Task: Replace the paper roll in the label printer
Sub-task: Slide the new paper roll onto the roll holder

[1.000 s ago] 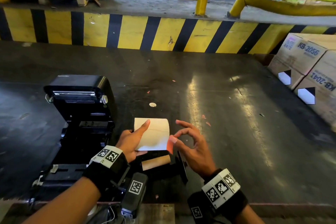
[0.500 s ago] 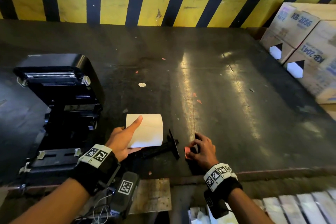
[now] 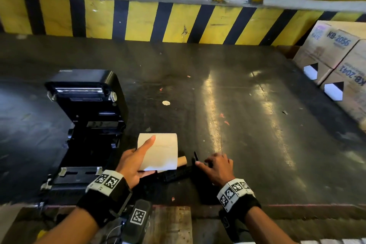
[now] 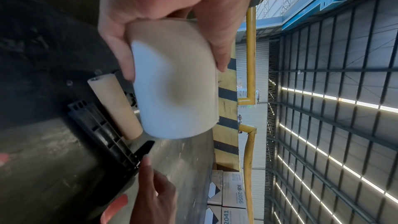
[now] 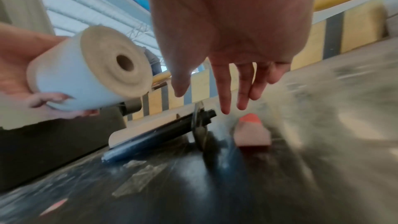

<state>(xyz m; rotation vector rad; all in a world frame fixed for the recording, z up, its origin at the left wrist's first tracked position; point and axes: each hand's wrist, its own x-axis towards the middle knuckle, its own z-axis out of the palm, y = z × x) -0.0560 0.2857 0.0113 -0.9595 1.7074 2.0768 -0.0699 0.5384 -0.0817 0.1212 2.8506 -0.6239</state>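
The black label printer stands open at the left, its roll bay dark. My left hand grips a full white paper roll just above the surface, thumb on top. Under it lie an empty brown cardboard core and the black spindle. My right hand hovers with straight fingers at the spindle's flanged end; one fingertip touches it. A small red-tipped piece lies by that hand.
The dark platform ends in a front edge close to me. A yellow and black striped kerb bounds the far side. Stacked cardboard boxes stand at the right. A white scrap lies mid-surface.
My right hand held the red-tipped piece by the roll, laid it on the surface, then moved left to the spindle's end. The left hand kept hold of the roll.
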